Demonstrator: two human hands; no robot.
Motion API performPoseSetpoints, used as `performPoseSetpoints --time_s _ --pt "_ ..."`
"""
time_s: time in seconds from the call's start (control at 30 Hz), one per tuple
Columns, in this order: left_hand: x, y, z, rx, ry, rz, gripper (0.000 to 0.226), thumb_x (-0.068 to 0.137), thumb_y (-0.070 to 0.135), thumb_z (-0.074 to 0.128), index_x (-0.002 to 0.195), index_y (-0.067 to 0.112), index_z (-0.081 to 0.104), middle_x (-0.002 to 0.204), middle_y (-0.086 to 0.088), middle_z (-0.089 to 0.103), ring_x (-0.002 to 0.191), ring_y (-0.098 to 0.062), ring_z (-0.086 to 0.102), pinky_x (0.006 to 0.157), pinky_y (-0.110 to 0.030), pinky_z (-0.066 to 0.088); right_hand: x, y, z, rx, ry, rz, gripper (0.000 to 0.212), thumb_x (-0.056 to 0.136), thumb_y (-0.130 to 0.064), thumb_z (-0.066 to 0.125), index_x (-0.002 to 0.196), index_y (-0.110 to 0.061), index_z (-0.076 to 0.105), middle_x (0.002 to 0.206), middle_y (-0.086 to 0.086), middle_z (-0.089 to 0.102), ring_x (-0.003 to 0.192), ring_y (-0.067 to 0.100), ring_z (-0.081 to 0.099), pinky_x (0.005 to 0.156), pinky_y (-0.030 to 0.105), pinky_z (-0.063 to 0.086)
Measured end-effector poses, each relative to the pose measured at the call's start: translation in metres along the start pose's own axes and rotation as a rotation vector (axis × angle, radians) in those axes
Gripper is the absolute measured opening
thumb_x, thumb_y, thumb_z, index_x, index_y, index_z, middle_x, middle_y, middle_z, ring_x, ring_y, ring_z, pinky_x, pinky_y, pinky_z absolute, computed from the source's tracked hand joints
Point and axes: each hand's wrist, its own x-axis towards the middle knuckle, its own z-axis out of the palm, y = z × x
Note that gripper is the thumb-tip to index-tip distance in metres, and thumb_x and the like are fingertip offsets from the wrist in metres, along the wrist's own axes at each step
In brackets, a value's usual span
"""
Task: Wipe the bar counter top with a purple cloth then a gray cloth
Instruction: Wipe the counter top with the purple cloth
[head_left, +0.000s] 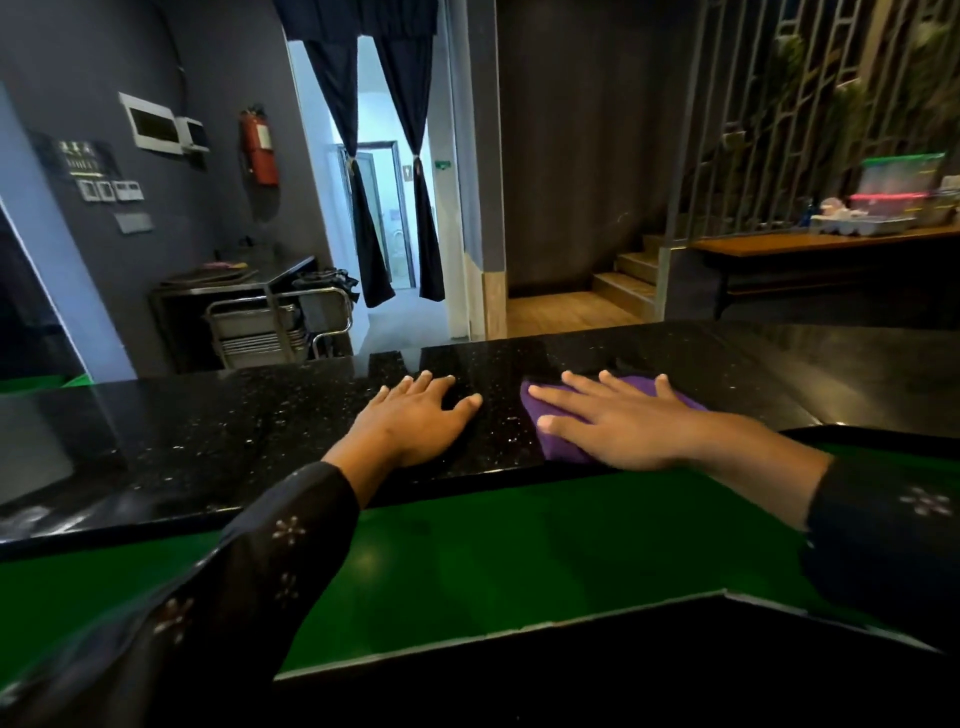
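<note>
The black speckled bar counter top (234, 431) runs across the middle of the head view. A purple cloth (556, 441) lies flat on it right of centre, near the counter's front edge. My right hand (618, 421) presses down on the cloth with straight, spread fingers and covers most of it. My left hand (415, 415) rests flat on the bare counter just left of the cloth, fingers spread, holding nothing. No gray cloth is in view.
A lower green ledge (467, 561) lies between me and the counter. Beyond the counter are a metal trolley (270, 322), a curtained doorway (384, 208), wooden steps (623, 280) and a wooden table (810, 244) with stacked containers at the right.
</note>
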Motion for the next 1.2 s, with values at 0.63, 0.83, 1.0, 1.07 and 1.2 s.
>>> performPoseSetpoints --time_s 0.63,0.83,1.0,1.07,1.2 --pt "-0.002 0.004 -0.001 -0.033 0.015 0.009 0.068 0.091 0.065 0.010 0.150 0.032 0.017 0.160 0.001 0.009 0.147 -0.018 0.005 0.118 -0.040 0.000 0.145 0.029 -0.026 0.025 -0.078 0.111 0.065 0.089 -0.072 0.014 0.149 -0.049 0.004 0.163 0.001 -0.001 0.147 0.037 -0.004 0.113 0.065 -0.005" --pt "-0.002 0.003 -0.004 -0.059 -0.017 0.002 0.057 0.098 0.050 0.004 0.151 0.029 0.011 0.160 0.003 0.006 0.147 -0.015 0.002 0.119 -0.039 -0.001 0.157 -0.021 -0.021 0.009 -0.036 0.079 0.062 0.089 -0.074 0.014 0.147 -0.053 0.005 0.163 -0.003 -0.004 0.146 0.040 -0.006 0.107 0.072 -0.006" --pt "-0.002 0.002 -0.002 -0.062 -0.008 0.003 0.058 0.098 0.050 0.004 0.151 0.028 0.012 0.160 0.001 0.007 0.147 -0.016 0.004 0.118 -0.039 -0.001 0.073 -0.004 -0.012 -0.042 -0.042 -0.190 0.053 0.094 -0.066 0.015 0.145 -0.056 0.003 0.162 -0.010 -0.003 0.148 0.027 -0.001 0.112 0.065 -0.004" --pt "-0.002 0.002 0.000 -0.073 0.005 0.004 0.059 0.097 0.053 0.005 0.150 0.030 0.015 0.160 0.001 0.008 0.147 -0.017 0.005 0.118 -0.040 -0.001 0.041 0.026 -0.015 -0.023 -0.034 -0.189 0.053 0.093 -0.065 0.017 0.144 -0.057 0.004 0.161 -0.014 -0.003 0.149 0.021 -0.002 0.114 0.062 -0.005" --pt "0.000 0.002 0.001 -0.069 0.028 0.006 0.060 0.096 0.055 0.007 0.149 0.030 0.019 0.159 -0.001 0.011 0.147 -0.019 0.007 0.117 -0.042 0.001 0.020 0.052 -0.018 -0.003 -0.008 -0.011 0.053 0.093 -0.066 0.016 0.144 -0.057 0.006 0.161 -0.013 -0.001 0.149 0.022 0.000 0.113 0.063 -0.004"
